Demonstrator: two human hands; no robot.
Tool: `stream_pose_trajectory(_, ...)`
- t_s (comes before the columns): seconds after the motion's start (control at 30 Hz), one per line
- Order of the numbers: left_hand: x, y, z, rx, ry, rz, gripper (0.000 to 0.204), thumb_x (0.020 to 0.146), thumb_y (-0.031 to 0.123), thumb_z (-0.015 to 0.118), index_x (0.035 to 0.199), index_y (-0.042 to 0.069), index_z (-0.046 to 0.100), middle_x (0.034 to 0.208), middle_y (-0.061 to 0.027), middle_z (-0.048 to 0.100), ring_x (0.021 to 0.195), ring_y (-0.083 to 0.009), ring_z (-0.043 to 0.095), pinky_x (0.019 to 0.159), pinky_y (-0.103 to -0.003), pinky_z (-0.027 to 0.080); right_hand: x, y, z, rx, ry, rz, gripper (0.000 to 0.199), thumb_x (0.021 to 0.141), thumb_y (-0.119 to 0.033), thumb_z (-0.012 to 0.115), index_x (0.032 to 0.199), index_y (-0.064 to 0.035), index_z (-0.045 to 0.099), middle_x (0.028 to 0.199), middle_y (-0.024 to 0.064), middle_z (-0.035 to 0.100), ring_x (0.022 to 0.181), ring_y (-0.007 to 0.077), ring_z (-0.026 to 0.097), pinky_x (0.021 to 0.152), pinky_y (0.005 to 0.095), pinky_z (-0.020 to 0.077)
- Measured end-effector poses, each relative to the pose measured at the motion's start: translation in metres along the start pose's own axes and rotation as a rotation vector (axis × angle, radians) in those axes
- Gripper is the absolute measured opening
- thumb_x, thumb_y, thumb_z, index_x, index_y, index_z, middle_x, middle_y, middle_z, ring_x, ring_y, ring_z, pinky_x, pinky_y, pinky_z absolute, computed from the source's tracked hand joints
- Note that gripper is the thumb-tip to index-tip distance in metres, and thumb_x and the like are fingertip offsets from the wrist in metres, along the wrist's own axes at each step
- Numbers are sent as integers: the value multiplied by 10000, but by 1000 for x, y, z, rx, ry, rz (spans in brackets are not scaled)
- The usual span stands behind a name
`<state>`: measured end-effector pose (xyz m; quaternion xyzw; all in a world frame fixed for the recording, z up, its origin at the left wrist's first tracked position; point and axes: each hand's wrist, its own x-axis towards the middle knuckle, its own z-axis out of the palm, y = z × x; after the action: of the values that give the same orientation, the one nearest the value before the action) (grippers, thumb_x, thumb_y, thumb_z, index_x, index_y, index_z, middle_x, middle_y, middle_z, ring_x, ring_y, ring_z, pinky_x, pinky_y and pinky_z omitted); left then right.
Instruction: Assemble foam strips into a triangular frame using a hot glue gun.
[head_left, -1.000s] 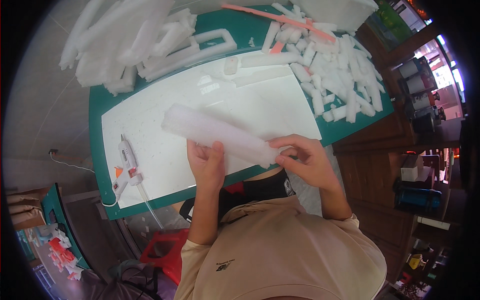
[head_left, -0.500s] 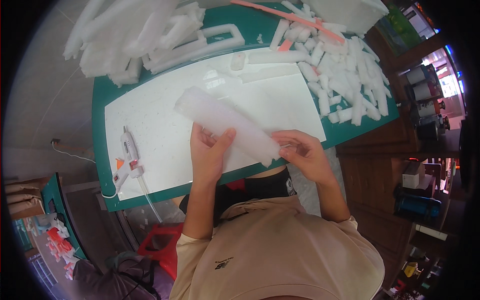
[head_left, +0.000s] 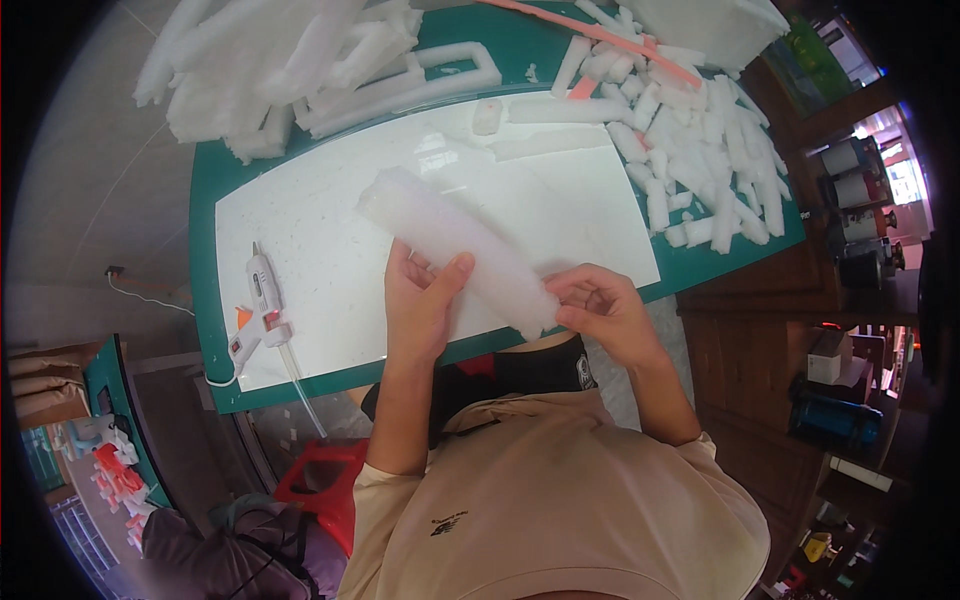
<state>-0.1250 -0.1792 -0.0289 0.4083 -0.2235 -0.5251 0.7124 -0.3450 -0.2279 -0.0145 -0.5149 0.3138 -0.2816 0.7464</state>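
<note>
A long white foam slab [head_left: 462,236] is held at a slant above the white board [head_left: 320,220], its far end toward the left and its ragged near end toward me. My left hand [head_left: 424,296] is closed on its near-left edge, the thumb on top and the other fingers partly hidden beneath. At the ragged near end, my right hand [head_left: 606,314] pinches the slab's corner between thumb and fingers. A white and grey hot glue gun [head_left: 265,295] lies to the left on the board, with a clear glue stick [head_left: 303,392] sticking out of its back.
The board lies on a green table [head_left: 207,300]. A heap of cut foam strips [head_left: 715,150] covers the far right, with a long pink strip [head_left: 600,38] across it. Stacked foam frames [head_left: 290,75] fill the far left. A red stool [head_left: 322,482] stands below the near edge.
The picture has shifted slightly. The slab has turned a little in my hands, and my right fingers have moved slightly at its ragged end. Both hands keep hold of it.
</note>
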Motion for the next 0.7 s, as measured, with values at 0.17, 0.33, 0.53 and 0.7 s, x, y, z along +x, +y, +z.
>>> stream_pose_trajectory(0.17, -1, -2, -1, -100, -41, -35, 609, 815, -31, 676, 1337, -28, 362, 1213, -171, 548, 1117, -243, 566, 968, -375, 463, 3, 17, -2, 314, -96, -44, 253, 829, 17, 687, 1069, 2, 608, 1237, 137, 570, 1138, 221, 564, 910, 359, 506)
stream_pose_trajectory(0.33, -3, -2, -1, -177, -78, -64, 612, 817, -42, 672, 1341, -21, 358, 1216, -155, 557, 1130, -224, 560, 984, -366, 449, 4, 31, 5, 556, -246, -29, 329, 841, -43, 700, 1140, -13, 566, 1338, 163, 490, 1212, 276, 514, 948, 414, 491)
stream_pose_trajectory(0.53, -4, -4, -3, -195, -128, -100, 610, 821, -32, 674, 1343, -16, 360, 1219, -149, 558, 1133, -218, 557, 986, -364, 442, 2, 33, 0, 541, -265, 35, 632, 852, -87, 697, 1390, -29, 370, 1377, 190, 452, 1249, 319, 486, 988, 454, 457)
stream_pose_trajectory(0.7, -2, -5, -4, -195, -136, -119, 613, 821, -31, 674, 1346, -15, 358, 1215, -147, 561, 1139, -215, 553, 985, -360, 440, 7, 33, -3, 525, -384, 32, 717, 860, -134, 701, 1444, -28, 297, 1403, 212, 419, 1236, 360, 504, 960, 458, 469)
